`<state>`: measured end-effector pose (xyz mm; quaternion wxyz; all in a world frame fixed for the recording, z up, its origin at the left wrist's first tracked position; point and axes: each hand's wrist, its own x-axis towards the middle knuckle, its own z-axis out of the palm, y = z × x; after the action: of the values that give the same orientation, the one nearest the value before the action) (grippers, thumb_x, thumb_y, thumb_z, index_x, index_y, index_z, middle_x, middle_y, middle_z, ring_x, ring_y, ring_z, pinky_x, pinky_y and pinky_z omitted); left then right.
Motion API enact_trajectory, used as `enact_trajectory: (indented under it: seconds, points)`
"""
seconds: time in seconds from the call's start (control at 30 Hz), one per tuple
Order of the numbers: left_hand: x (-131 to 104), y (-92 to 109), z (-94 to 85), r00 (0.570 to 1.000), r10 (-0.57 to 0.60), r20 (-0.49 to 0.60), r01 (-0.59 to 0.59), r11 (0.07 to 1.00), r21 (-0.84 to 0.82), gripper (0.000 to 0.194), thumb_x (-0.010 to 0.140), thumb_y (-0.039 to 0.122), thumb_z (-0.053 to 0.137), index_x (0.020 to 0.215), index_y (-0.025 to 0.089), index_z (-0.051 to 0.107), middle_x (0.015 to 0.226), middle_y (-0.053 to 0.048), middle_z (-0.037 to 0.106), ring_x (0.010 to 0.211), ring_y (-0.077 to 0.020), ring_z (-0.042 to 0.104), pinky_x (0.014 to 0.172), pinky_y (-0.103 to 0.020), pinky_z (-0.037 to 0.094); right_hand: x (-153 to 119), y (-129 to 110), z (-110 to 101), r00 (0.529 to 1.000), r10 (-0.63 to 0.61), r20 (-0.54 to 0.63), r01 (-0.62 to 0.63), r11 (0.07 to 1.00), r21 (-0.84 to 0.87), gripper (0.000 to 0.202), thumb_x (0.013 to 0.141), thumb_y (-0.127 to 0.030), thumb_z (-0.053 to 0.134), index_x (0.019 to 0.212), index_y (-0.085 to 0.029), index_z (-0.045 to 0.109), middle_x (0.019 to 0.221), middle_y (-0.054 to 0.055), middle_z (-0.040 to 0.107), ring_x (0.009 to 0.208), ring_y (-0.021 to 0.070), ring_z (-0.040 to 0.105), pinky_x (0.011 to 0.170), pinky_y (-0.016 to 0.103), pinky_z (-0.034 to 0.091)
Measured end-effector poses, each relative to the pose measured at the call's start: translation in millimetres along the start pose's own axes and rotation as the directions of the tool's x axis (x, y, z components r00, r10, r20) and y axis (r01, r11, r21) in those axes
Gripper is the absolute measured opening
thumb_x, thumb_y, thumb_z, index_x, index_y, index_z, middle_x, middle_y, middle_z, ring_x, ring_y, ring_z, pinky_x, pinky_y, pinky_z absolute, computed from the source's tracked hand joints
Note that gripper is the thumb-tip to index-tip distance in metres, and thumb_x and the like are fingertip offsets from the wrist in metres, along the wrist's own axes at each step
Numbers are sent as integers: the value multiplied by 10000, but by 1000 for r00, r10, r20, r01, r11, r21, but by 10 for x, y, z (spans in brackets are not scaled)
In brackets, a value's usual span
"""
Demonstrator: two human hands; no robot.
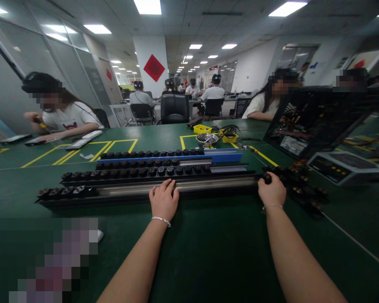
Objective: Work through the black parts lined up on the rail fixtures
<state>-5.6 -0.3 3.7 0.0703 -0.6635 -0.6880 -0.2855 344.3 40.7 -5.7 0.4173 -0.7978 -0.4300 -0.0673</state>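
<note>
My left hand [164, 201] rests with its fingers spread on the near edge of a long black rail [208, 185] that has a bare metal channel. At the rail's right end, my right hand [272, 190] is closed around a small black round module [266, 177], partly hidden by the fingers. Several similar black modules [61, 192] sit in the left end of this rail. Behind it lie more rails filled with a row of modules [139, 171], the farthest one blue [224, 157]. A loose pile of black modules [306, 189] lies right of my right hand.
On the right stand an open computer case [303, 122] and a power supply unit [350, 166]. A metal bowl [207, 139], yellow bins [202, 129] and black cables [229, 131] are behind the rails. People sit at the left [69, 118] and right [262, 107] of the green table [214, 252].
</note>
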Motion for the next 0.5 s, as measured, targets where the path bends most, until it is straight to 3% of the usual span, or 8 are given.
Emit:
enact_trajectory:
  seconds: [0.5]
  points:
    - [2, -13, 0, 1000, 9, 0, -9, 1000, -15, 355, 861, 341, 394, 1141, 293, 606, 1254, -33, 575, 1075, -219, 544, 1005, -437, 263, -3, -58, -49, 997, 75, 22, -74, 997, -26, 465, 728, -291, 503, 1165, -157, 586, 1073, 135, 613, 961, 270, 551, 859, 405, 429]
